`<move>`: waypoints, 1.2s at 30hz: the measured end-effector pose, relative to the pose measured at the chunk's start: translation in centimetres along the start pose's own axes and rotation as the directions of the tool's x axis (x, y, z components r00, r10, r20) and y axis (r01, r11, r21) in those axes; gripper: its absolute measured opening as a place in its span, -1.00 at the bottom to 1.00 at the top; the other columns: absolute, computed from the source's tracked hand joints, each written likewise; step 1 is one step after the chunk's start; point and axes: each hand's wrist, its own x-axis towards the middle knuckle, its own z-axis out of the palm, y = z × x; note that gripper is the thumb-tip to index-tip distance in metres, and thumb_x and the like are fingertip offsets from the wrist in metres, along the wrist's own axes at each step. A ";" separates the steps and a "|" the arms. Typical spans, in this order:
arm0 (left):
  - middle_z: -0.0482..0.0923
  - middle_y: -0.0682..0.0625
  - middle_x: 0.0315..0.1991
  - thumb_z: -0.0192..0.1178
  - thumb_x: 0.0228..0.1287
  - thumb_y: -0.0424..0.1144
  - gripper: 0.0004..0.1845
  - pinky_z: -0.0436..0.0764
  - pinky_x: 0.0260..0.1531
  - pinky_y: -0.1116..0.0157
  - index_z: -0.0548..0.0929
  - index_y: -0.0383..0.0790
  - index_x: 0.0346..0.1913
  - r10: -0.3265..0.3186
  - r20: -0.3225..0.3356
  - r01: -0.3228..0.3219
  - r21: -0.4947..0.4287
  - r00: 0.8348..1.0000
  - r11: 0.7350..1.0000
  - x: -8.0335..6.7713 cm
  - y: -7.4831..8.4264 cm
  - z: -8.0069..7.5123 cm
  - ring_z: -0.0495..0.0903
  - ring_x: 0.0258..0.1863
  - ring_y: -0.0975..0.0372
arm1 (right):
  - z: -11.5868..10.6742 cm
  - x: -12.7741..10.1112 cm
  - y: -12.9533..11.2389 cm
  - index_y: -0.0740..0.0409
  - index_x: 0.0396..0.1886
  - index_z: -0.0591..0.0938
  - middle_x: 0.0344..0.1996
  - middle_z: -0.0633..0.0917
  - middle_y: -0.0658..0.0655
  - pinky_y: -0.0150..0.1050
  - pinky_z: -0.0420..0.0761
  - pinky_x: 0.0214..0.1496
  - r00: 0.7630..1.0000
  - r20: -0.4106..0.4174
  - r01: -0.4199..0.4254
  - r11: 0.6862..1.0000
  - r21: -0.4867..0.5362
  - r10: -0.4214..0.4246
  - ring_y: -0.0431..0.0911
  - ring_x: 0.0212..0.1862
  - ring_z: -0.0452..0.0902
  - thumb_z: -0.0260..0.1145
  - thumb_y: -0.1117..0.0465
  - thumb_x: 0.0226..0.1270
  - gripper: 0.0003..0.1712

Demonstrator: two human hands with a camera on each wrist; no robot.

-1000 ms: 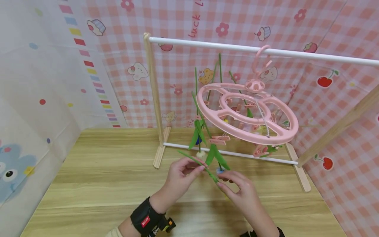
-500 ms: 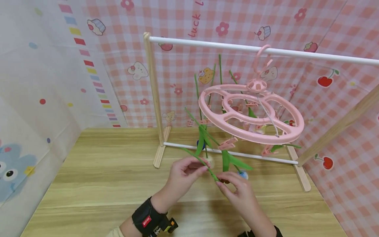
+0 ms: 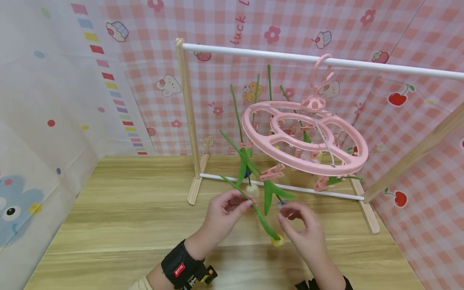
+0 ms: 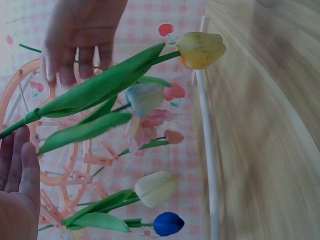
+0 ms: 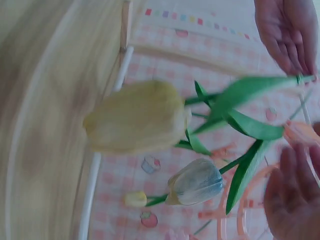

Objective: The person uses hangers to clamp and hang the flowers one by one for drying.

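Note:
My left hand (image 3: 225, 213) pinches the green stem of a yellow artificial tulip (image 3: 277, 241), which hangs bloom-down toward the table; the left wrist view shows its bloom (image 4: 201, 50) and long leaf. My right hand (image 3: 303, 226) is off that stem, its fingers loosely bent with nothing between them, close to a pale blue-and-white tulip (image 5: 196, 182). That tulip hangs from a pink clothespin (image 3: 272, 172) on the round pink hanger (image 3: 301, 163). Left of it hang a white tulip (image 4: 156, 188) and a dark blue one (image 4: 168, 224).
The hanger hooks over the white top bar (image 3: 250, 53) of a wooden-legged rack standing on the wood-grain table (image 3: 119, 225). A lower white bar (image 3: 301, 189) runs behind my hands. Several more clothespins and flowers hang under the hanger. Patterned cloth (image 3: 145, 52) covers the walls.
My right hand has let go of the yellow tulip and moved right, uncovering its bloom. My left hand stays on the stem. The hanger with its flowers swung right, then partly back left.

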 end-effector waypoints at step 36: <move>0.63 -0.34 -0.31 0.23 0.20 -0.45 -0.88 0.71 -0.30 0.32 0.59 -0.44 -0.22 -0.048 -0.034 0.048 -0.021 0.998 0.999 -0.3 -0.2 -0.6 0.66 -0.31 0.37 | -5.8 4.3 0.1 0.35 0.16 0.49 -0.08 0.62 -0.01 -0.43 0.43 0.06 0.952 -0.146 -0.187 0.891 0.414 0.267 -0.17 0.00 0.43 0.00 0.42 0.43 -0.65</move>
